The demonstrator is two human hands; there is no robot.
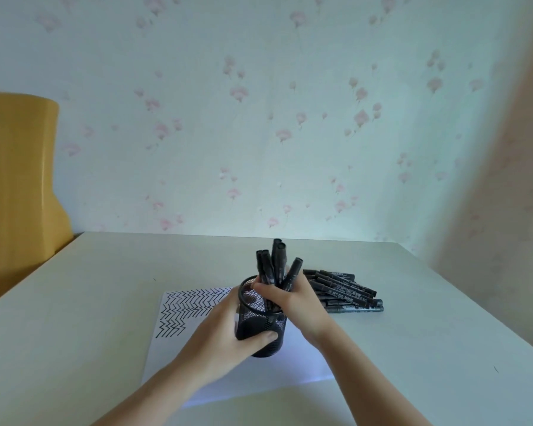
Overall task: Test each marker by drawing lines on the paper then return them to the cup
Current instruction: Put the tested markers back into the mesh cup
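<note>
A black mesh cup (260,321) stands tilted over the white paper (179,352), and my left hand (225,336) grips its side with the thumb across the front. My right hand (290,299) holds a bunch of several black markers (276,265) at the cup's mouth, their caps pointing up and their lower ends inside the rim. Rows of black zigzag lines (185,305) cover the paper's far left part. A pile of several more black markers (348,292) lies on the table just right of my right hand.
The pale table (428,318) runs back to a flowered wall. A yellow chair back (16,179) stands at the far left beside the table's edge. A small dark mark sits near the table's right front.
</note>
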